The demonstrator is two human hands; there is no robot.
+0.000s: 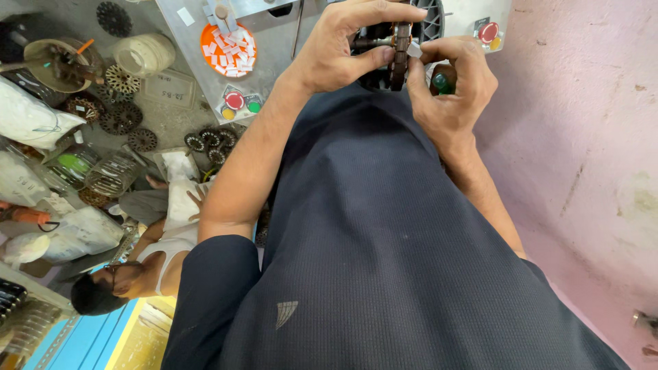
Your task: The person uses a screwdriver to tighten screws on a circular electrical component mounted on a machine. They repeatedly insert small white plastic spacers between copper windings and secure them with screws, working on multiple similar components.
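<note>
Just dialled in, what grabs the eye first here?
Top centre, the left hand and right hand grip a dark slotted metal rotor core, the right hand pinching a small white paper slip at its edge. Left of them sits an orange round tray of white slips; another person sits lower left.

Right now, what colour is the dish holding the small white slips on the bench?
Orange. The round dish shows best in the head view, upper left, heaped with white slips.
</note>
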